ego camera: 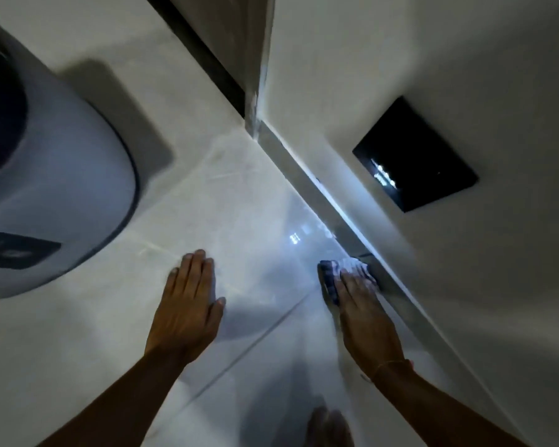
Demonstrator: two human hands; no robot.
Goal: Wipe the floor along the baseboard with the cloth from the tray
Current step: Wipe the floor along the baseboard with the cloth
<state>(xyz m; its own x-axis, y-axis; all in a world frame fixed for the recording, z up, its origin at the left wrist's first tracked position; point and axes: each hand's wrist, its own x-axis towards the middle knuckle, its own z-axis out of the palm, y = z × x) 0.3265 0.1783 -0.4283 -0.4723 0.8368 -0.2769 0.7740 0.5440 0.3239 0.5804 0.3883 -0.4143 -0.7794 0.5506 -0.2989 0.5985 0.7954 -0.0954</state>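
My right hand lies flat on a blue and white cloth, pressing it onto the glossy white tiled floor right against the grey baseboard. The cloth sticks out past my fingertips and touches the baseboard's foot. My left hand rests palm down on the floor to the left, fingers together, holding nothing. The tray is not in view.
A large rounded white and dark appliance stands on the floor at the left. A black wall plate sits on the white wall above the baseboard. A dark door gap lies beyond the wall corner. My foot shows at the bottom.
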